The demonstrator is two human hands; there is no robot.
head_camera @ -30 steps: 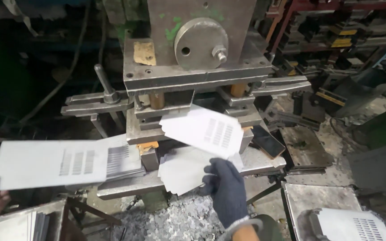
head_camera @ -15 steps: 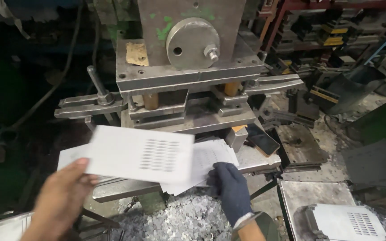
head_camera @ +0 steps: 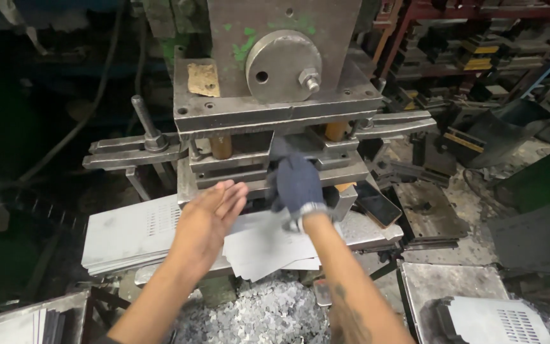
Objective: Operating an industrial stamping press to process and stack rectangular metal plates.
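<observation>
Between the hands lies a loose sheet (head_camera: pixel 268 245), its near edge overhanging the scrap (head_camera: pixel 268 315) — room only toward the wrists. Right hand (head_camera: pixel 295 183), gloved, reaches into the press (head_camera: pixel 275 95) gap; its grip cannot be told. Left hand (head_camera: pixel 214 213) is flat, fingers together, holding nothing, just above the sheet — a slotted stack (head_camera: pixel 132 232) left of it.

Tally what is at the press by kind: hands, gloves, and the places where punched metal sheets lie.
Hands: 2, left hand bare, right hand reaching into the press
Gloves: 1, dark glove on the right hand
Sheet spots: 3, left stack, middle sheets, lower right sheet
Total: 6
</observation>
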